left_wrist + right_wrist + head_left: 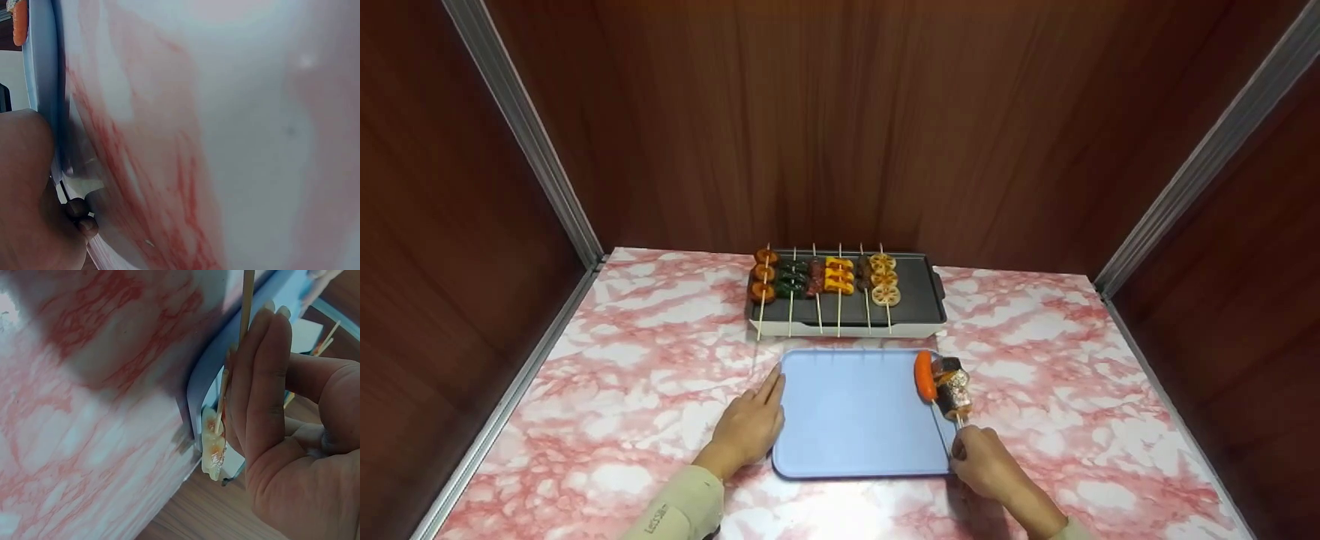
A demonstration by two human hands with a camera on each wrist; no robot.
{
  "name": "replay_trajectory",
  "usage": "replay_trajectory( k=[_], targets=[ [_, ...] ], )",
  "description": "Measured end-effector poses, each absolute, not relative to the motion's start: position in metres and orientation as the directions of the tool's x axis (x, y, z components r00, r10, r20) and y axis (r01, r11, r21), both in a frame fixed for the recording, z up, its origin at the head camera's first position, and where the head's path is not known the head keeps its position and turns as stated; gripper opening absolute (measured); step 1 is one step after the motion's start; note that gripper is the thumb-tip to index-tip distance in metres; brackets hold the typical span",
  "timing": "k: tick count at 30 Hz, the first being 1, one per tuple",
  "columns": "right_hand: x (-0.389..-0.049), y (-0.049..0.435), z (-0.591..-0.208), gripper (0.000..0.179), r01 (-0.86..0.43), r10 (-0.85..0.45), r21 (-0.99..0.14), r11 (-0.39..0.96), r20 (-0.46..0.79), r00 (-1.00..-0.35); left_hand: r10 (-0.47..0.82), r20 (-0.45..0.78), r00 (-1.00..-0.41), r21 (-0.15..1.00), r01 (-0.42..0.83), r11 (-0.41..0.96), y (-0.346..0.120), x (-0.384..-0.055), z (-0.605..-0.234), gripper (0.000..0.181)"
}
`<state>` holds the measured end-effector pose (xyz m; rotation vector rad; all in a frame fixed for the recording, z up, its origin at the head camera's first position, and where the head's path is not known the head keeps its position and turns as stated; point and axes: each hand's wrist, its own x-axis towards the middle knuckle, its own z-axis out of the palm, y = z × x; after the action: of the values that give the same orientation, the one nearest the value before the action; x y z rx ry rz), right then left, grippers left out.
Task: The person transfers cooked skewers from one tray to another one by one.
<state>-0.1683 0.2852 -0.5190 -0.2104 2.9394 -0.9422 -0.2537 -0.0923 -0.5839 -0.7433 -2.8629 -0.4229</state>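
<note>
A light blue tray (847, 420) lies on the table in front of the person. Straight fingers of the left hand (750, 424) rest along its left rim. At the tray's right side, the right hand (984, 459) pinches the lower stick of a food skewer (953, 390) threaded with dark and silvery chunks. Close beside that skewer is an orange sausage skewer (925, 376), lying on the tray with its stick running down toward the right hand. In the right wrist view, a wooden stick (246, 309) passes along the curled fingers (270, 377).
Behind the tray stands a dark grill plate (916, 289) on a white base. Several skewers lie side by side on it, including yellow pieces (839, 276) and lotus root slices (886, 295). Brown wood panels (840, 127) enclose the red-and-white marbled table (645, 390).
</note>
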Motion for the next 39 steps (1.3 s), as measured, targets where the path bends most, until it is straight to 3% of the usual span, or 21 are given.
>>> replay_trajectory(
  k=[7,13,21,28,34,39],
  targets=[
    [-0.167,0.282,-0.516,0.015,-0.085,-0.121,-0.564,0.821,-0.028,-0.992,0.446,0.227,-0.866,0.217,0.492,0.843,-0.093,-0.255,-0.588,0.055],
    [-0.165,0.28,-0.512,0.021,-0.066,-0.081,-0.483,0.873,-0.011,-0.997,0.443,0.229,-0.867,0.221,0.49,0.843,-0.094,-0.256,-0.591,0.055],
    [-0.162,0.28,-0.504,0.026,-0.105,-0.123,-0.432,0.896,-0.014,-0.992,0.445,0.248,-0.86,0.228,0.498,0.836,-0.093,-0.253,-0.587,0.054],
    [-0.162,0.286,-0.489,0.02,-0.157,-0.177,-0.488,0.859,0.006,-0.984,0.45,0.246,-0.858,0.236,0.503,0.831,-0.092,-0.25,-0.582,0.053],
    [-0.17,0.296,-0.471,0.003,-0.139,-0.18,-0.589,0.796,-0.01,-0.984,0.451,0.246,-0.858,0.229,0.503,0.833,-0.093,-0.254,-0.587,0.054],
    [-0.179,0.304,-0.456,0.01,-0.12,-0.155,-0.601,0.79,-0.007,-0.988,0.45,0.243,-0.86,0.209,0.499,0.841,-0.093,-0.257,-0.591,0.055]
  ],
)
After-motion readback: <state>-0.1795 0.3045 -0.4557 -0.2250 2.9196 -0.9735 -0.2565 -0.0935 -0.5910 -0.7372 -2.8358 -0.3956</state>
